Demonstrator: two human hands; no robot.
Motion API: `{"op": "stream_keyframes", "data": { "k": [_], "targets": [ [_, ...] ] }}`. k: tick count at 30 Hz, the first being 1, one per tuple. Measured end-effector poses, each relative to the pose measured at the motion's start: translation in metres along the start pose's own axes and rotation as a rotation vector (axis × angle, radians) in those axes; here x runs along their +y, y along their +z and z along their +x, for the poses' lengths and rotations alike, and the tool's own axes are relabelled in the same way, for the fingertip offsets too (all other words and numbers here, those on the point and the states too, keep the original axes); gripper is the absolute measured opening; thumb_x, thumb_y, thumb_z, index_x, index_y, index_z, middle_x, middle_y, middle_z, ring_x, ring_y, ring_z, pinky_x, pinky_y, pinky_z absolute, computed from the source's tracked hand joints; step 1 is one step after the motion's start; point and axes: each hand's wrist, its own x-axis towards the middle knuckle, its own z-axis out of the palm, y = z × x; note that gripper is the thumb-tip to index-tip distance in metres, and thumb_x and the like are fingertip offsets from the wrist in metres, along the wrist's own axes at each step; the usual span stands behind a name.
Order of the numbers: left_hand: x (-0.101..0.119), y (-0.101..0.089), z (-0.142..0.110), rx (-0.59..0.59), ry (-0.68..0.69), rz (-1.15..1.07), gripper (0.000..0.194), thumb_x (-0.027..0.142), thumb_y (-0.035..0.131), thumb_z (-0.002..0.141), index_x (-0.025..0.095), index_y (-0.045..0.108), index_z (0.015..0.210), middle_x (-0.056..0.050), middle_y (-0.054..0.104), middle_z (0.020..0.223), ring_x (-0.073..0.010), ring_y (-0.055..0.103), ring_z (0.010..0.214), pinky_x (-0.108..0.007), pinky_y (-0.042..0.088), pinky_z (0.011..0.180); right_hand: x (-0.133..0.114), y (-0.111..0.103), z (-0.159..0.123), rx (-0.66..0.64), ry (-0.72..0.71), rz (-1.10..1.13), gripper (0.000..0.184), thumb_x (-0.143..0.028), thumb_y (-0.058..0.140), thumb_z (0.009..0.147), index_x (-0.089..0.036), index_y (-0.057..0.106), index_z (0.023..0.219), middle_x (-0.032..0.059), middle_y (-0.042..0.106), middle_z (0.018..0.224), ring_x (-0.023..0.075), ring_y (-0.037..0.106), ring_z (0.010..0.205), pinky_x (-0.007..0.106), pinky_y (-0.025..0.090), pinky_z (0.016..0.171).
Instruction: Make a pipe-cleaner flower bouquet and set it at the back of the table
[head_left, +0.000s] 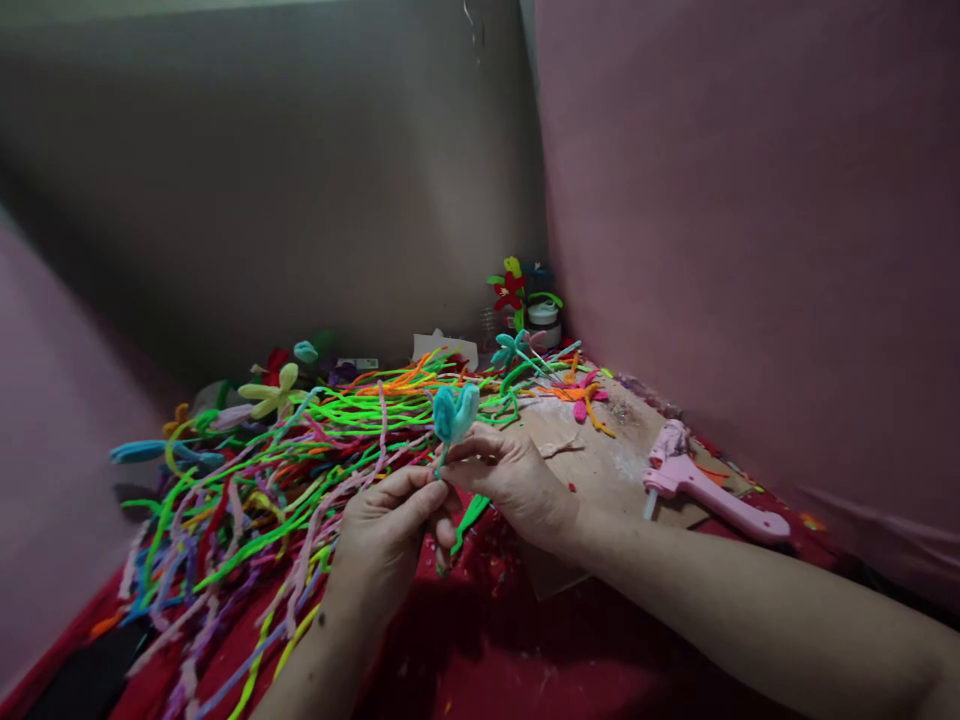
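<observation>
Over there on the right, a pink glue gun (701, 484) lies by the edge of a brown board (611, 462). Back in the corner, a white-lidded jar (544, 316) stands just beside a red flower (510, 291), and red cloth (495, 660) covers the near surface.

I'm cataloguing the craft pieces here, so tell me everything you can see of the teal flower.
The teal flower looks fuzzy, like pipe cleaner. Its looped petals point up, deeper teal on the left and paler on the right, gathering onto a thin stem. It is held roughly upright: the left hand pinches the stem, and the right hand's fingertips are at or very near it. The stem's lower end is hidden.
</observation>
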Motion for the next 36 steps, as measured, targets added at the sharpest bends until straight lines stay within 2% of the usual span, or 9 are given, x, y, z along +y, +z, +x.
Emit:
{"op": "stream_keyframes", "data": {
  "k": [3, 6, 9, 12, 20, 25, 29, 33, 36],
  "targets": [
    [-0.001, 0.000, 0.003, -0.008, 0.029, 0.032, 0.013, 0.025, 0.065, 0.072, 0.013, 0.061, 0.069, 0.000, 0.061, 0.058, -0.0093, 0.051, 0.041, -0.021, 0.046, 0.034, 0.002, 0.000, 0.001, 0.039, -0.010, 0.018, 0.009, -0.022, 0.070, 0.063, -0.016, 0.064, 0.063, -0.0037, 0.054, 0.064, 0.0094, 0.051, 0.063, 0.025, 0.041, 0.066],
    [-0.006, 0.003, 0.003, 0.078, 0.095, 0.151, 0.013, 0.023, 0.066, 0.071, 0.015, 0.060, 0.078, 0.003, 0.060, 0.058, -0.0086, 0.054, 0.044, -0.018, 0.045, 0.038, 0.006, -0.001, 0.003, 0.095, 0.018, 0.078, 0.009, -0.021, 0.071, 0.063, -0.016, 0.064, 0.063, -0.0033, 0.057, 0.064, 0.0094, 0.052, 0.065, 0.024, 0.040, 0.067],
    [-0.011, 0.006, -0.001, 0.151, 0.135, 0.304, 0.014, 0.027, 0.063, 0.074, 0.017, 0.058, 0.081, 0.005, 0.057, 0.056, -0.0092, 0.054, 0.042, -0.018, 0.043, 0.038, 0.011, -0.002, 0.004, 0.086, 0.055, 0.118, 0.010, -0.023, 0.071, 0.065, -0.015, 0.065, 0.064, -0.0030, 0.058, 0.062, 0.0094, 0.051, 0.062, 0.024, 0.039, 0.064],
    [-0.013, 0.007, -0.004, 0.155, 0.168, 0.387, 0.014, 0.030, 0.058, 0.077, 0.017, 0.058, 0.081, 0.003, 0.058, 0.058, -0.0111, 0.056, 0.043, -0.020, 0.044, 0.038, 0.013, -0.003, 0.003, 0.058, 0.069, 0.134, 0.011, -0.025, 0.070, 0.066, -0.014, 0.066, 0.067, -0.0026, 0.059, 0.062, 0.0098, 0.052, 0.061, 0.025, 0.040, 0.064],
    [-0.005, 0.001, -0.002, 0.024, 0.022, 0.171, 0.013, 0.028, 0.059, 0.078, 0.015, 0.056, 0.078, 0.003, 0.058, 0.055, -0.0075, 0.049, 0.033, -0.018, 0.041, 0.032, 0.008, -0.003, 0.002, -0.132, 0.109, 0.234, 0.014, -0.028, 0.064, 0.073, -0.014, 0.063, 0.072, -0.0020, 0.058, 0.056, 0.0107, 0.053, 0.051, 0.026, 0.042, 0.057],
    [-0.002, 0.001, -0.002, -0.081, -0.090, -0.038, 0.016, 0.029, 0.061, 0.077, 0.015, 0.053, 0.073, 0.004, 0.058, 0.053, -0.0060, 0.045, 0.028, -0.015, 0.036, 0.025, 0.005, -0.002, 0.004, -0.070, 0.120, 0.248, 0.011, -0.023, 0.070, 0.066, -0.014, 0.066, 0.071, -0.0024, 0.061, 0.065, 0.0082, 0.053, 0.059, 0.023, 0.042, 0.063],
    [0.001, 0.004, -0.003, -0.111, -0.120, -0.148, 0.017, 0.027, 0.064, 0.074, 0.014, 0.053, 0.072, 0.004, 0.058, 0.051, -0.0052, 0.043, 0.024, -0.014, 0.033, 0.022, 0.002, -0.001, 0.004, -0.072, 0.136, 0.266, 0.011, -0.023, 0.071, 0.064, -0.015, 0.067, 0.069, -0.0016, 0.062, 0.067, 0.0092, 0.054, 0.064, 0.025, 0.042, 0.068],
    [0.002, 0.004, -0.003, -0.131, -0.133, -0.172, 0.016, 0.027, 0.064, 0.074, 0.013, 0.055, 0.073, 0.003, 0.058, 0.051, -0.0053, 0.043, 0.023, -0.014, 0.033, 0.022, 0.001, -0.001, 0.003, -0.081, 0.158, 0.274, 0.012, -0.023, 0.071, 0.065, -0.014, 0.067, 0.072, -0.0009, 0.062, 0.069, 0.0086, 0.054, 0.063, 0.023, 0.042, 0.065],
    [0.001, 0.004, -0.002, -0.141, -0.126, -0.130, 0.017, 0.029, 0.063, 0.074, 0.014, 0.055, 0.074, 0.002, 0.059, 0.054, -0.0069, 0.045, 0.026, -0.016, 0.035, 0.023, 0.003, -0.002, 0.003, -0.095, 0.153, 0.288, 0.014, -0.025, 0.070, 0.066, -0.013, 0.063, 0.070, -0.0021, 0.060, 0.062, 0.0081, 0.053, 0.056, 0.023, 0.042, 0.060]
  ]
}}
